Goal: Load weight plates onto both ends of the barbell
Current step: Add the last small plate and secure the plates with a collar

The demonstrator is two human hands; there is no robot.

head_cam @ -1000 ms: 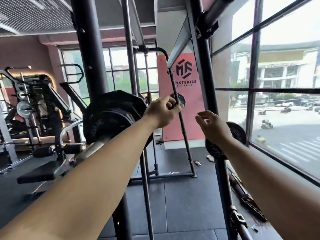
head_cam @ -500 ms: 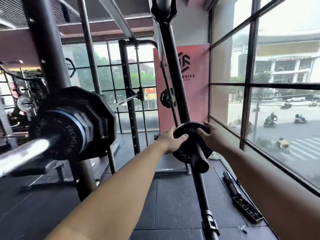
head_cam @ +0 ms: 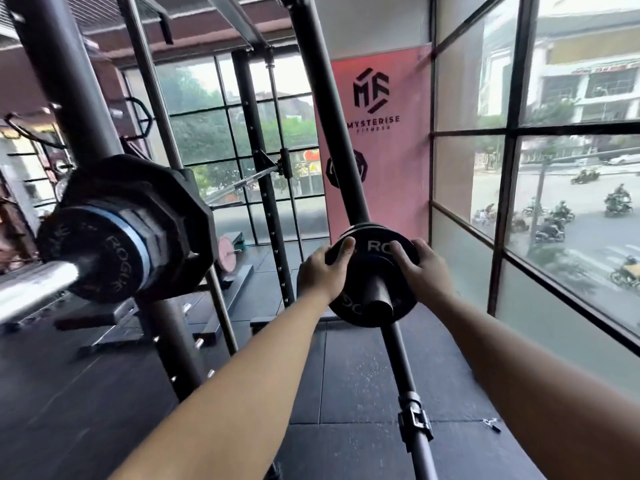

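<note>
Head view: both hands on a small plate [head_cam: 372, 261] stored on a rack peg.
The left hand [head_cam: 320, 271] and right hand [head_cam: 420, 271] grip opposite sides of the plate's rim, fingers curled over its upper edge. The plate sits on a peg [head_cam: 381, 301] projecting from the rack upright [head_cam: 325, 116]. At left, well apart, the barbell sleeve [head_cam: 34, 285] carries loaded plates [head_cam: 128, 230]. A window [head_cam: 554, 168] stands on the right. A clip [head_cam: 491, 425] lies on the floor [head_cam: 346, 393].

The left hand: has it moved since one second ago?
Yes. The left hand has come rightward to the rack upright and now holds the left rim of the small plate on its peg.
</note>
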